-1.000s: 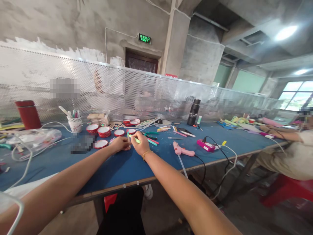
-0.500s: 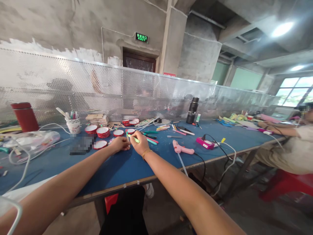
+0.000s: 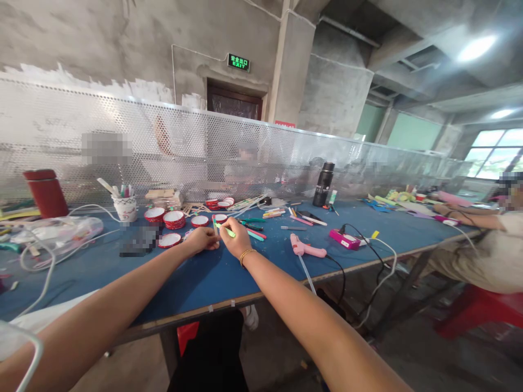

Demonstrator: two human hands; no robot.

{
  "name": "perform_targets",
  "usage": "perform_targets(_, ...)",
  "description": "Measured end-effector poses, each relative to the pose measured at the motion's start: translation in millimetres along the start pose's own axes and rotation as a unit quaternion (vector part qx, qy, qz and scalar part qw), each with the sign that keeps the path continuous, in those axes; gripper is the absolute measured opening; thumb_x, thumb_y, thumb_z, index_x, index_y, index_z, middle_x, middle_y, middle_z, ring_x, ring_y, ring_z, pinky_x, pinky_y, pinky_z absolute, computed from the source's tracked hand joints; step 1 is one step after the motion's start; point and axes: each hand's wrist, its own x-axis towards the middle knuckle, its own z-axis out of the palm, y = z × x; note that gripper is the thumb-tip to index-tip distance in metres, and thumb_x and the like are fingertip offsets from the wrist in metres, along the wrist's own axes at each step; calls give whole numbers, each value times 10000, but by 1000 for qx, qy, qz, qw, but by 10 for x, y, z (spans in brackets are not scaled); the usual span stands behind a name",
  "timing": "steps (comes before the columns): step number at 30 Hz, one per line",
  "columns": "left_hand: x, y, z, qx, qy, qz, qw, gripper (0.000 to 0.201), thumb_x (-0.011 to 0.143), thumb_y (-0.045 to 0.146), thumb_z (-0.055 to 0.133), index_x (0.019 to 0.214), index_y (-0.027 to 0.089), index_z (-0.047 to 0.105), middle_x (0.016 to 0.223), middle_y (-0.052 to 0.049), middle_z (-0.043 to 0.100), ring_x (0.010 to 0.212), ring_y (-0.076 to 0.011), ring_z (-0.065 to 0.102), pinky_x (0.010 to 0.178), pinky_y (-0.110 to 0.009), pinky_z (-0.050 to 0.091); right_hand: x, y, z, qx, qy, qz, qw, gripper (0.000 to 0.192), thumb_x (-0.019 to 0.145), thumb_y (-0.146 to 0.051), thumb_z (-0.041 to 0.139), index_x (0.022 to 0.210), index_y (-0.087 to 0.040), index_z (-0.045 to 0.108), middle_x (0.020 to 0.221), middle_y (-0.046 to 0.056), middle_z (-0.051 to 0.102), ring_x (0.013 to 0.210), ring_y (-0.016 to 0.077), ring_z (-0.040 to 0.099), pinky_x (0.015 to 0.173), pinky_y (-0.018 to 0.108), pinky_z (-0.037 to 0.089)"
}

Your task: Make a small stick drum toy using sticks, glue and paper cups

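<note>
Green stick [image 3: 226, 231] over blue table [image 3: 196, 283], pinched in right hand [image 3: 235, 239]; left hand [image 3: 201, 240] curled beside, contents unclear. Stick likely light, stiff, thin: hold mid-length. Red drums [image 3: 174, 219] behind; glue gun [image 3: 306, 249] right.

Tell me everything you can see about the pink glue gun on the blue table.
The pink glue gun lies on its side on the blue table, near the front edge, to the right of the right hand. Its body looks like glossy pink plastic, with the handle pointing left and back. A pale translucent glue stick extends from it toward the table edge, and a black cable runs from it over the edge. No hand touches it.
</note>
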Motion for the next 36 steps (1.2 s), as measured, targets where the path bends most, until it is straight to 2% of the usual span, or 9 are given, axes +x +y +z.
perform_targets(21, 23, -30, -14, 7, -14, 5, 1000, 385, 558, 401, 921, 607, 190, 603, 594, 0, 717, 560, -130, 664, 587, -207, 535, -15, -30, -10, -10, -10, -3, 1000, 173, 927, -356, 533, 784, -260, 519, 726, -5, 658, 683, 183, 625, 666, 265, 446)
perform_targets(27, -6, -12, -10, 10, -14, 3, 1000, 365, 591, 389, 916, 644, 184, 619, 614, -1, 723, 584, -132, 680, 627, -209, 553, -16, -25, -8, -3, -4, -10, 1000, 196, 922, -385, 519, 774, -257, 503, 734, -1, 642, 701, 188, 619, 672, 271, 441)
perform_targets(36, -12, 6, 8, 9, -13, 0, 1000, 331, 634, 340, 918, 641, 184, 626, 594, 3, 712, 552, -118, 660, 585, -193, 537, -17, -26, -11, 3, 0, -7, 1000, 180, 914, -377, 516, 779, -259, 499, 744, 3, 653, 712, 192, 624, 683, 277, 445)
